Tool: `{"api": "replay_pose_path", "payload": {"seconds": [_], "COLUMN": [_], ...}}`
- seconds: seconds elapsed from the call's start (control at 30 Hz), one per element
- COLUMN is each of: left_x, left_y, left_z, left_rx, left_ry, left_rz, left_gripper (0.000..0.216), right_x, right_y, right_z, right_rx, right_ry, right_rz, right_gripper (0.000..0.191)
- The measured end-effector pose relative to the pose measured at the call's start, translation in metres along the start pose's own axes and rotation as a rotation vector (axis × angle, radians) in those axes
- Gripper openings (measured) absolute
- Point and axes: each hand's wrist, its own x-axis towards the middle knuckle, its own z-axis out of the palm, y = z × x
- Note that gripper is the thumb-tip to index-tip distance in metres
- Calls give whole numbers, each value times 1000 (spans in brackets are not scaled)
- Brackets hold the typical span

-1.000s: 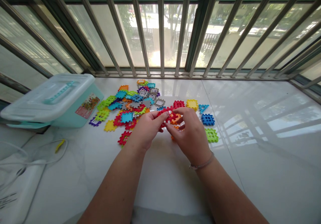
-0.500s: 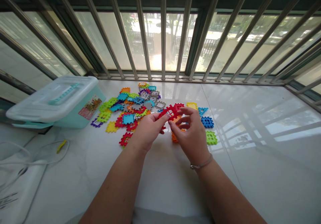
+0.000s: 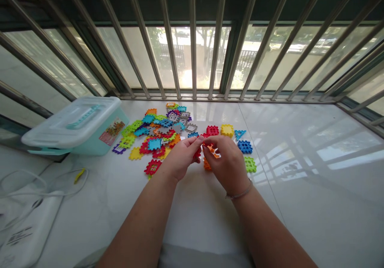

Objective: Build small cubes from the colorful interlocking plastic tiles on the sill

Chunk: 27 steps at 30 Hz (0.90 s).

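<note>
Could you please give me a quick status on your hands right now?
Left hand holding red block; right hand at orange block; loose blocks to the left.

The latticed tiles (image 3: pixel 154 144) were red, blue, yellow and green; the box (image 3: pixel 90 146) was pale teal with a whitish lid (image 3: pixel 69 128).

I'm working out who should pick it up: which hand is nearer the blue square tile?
Right. The right hand is just to the left of the blue tile and slightly below it; the left hand is farther left, on the other side of the right hand.
</note>
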Motion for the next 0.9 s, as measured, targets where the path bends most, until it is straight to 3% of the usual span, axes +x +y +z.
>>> {"api": "replay_pose_path", "payload": {"seconds": [0.1, 0.2, 0.3, 0.4, 0.57, 0.9], "left_x": [4, 7, 7, 7, 14, 15], "left_y": [-2, -4, -3, -2, -6, -8], "left_z": [-2, -7, -11, -12, -16, -9], "left_rx": [77, 222, 327, 382, 305, 161], "left_ry": [73, 154, 166, 192, 210, 164], "left_rz": [77, 137, 135, 146, 146, 189], "left_gripper": [46, 41, 41, 41, 39, 38], "right_x": [1, 2, 0, -2, -4, -3], "right_y": [1, 4, 11, 16, 20, 13], "right_z": [0, 0, 1, 4, 10, 10], "right_rx": [55, 103, 140, 166, 141, 98], "right_ry": [-52, -22, -58, -83, -65, -16], "right_rz": [-22, 74, 133, 158, 215, 97], "right_gripper": [21, 25, 38, 34, 27, 31]}}
